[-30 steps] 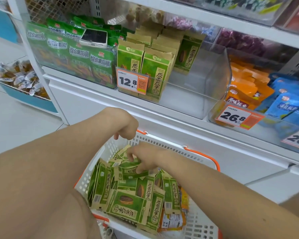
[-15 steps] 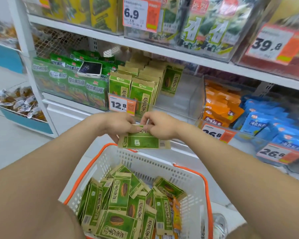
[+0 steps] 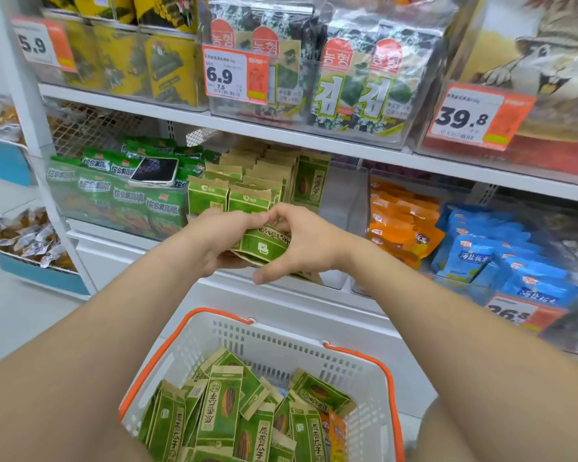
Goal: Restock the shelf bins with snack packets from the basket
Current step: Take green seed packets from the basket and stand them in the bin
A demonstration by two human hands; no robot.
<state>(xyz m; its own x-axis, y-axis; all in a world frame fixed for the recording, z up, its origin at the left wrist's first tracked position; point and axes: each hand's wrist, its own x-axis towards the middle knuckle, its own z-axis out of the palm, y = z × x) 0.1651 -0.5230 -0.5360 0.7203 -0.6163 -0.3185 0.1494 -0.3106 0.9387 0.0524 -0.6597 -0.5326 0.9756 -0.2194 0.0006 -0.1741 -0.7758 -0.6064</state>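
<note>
Far left of the fingers, beyond the shelf post, a blue tray (image 3: 30, 275) holds loose wrapped sweets. Up and left of the left hand's fingers, a phone (image 3: 154, 171) lies on the dark green packets (image 3: 127, 198) in the leftmost bin. The left hand (image 3: 211, 241) and right hand (image 3: 301, 245) meet in front of the middle bin (image 3: 344, 201), their fingers curled round one green snack packet (image 3: 264, 243) held between them, the left fingers under and along its left end, the right fingers over its top with the thumb pointing down. Just behind the fingers stand rows of matching packets (image 3: 247, 191) in that bin. Below the fingers, the white basket (image 3: 281, 345) with orange handles holds more such packets (image 3: 227, 418). Right of the right fingers sit orange packets (image 3: 397, 221), then blue packets (image 3: 501, 255).
</note>
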